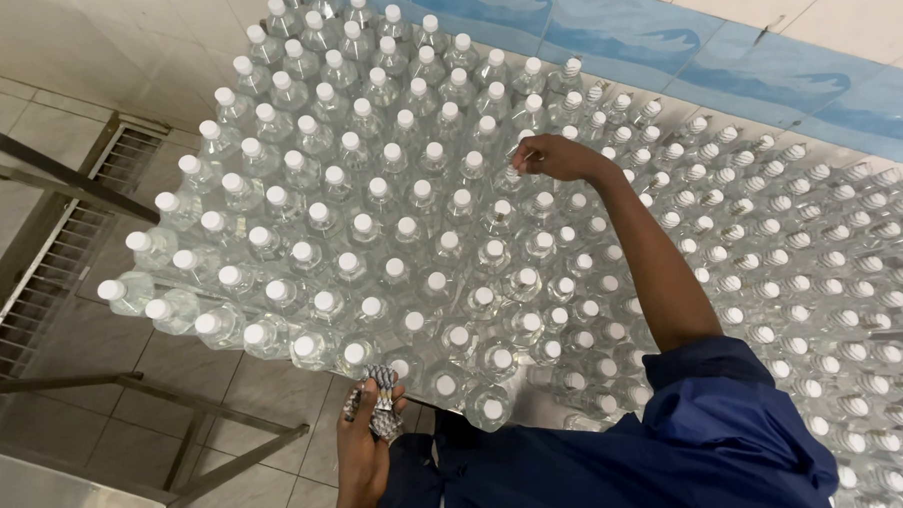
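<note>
Left of the packed block of clear bottles (390, 216), bare tiled floor shows, with a metal floor grate (66, 247) and angled steel frame legs (176, 394) beside it. At the block's near edge, below its lowest row, the left hand (363, 452) is closed in a fist round a bundle of patterned sleeve seals (381, 397), which stick up above the fingers. These look like thin film: very light, soft, easily crushed, best kept loosely bunched and drawn off one at a time by the rim. Across the block toward its middle, the right hand (553, 158) reaches out on a long arm, thumb and fingertips pinched on or just above one white cap (514, 172); whether a seal sits between the fingers I cannot tell. Bottles look full, so likely heavy and steady in the pack, thin-walled and slick; the neck under the cap is the sure place to grip. Right of that hand, the bottles (771, 243) carry banded sleeves over their caps, reaching to the wall with its blue tile strip (664, 46). Blue sleeve (718, 425) fills the near right.
</note>
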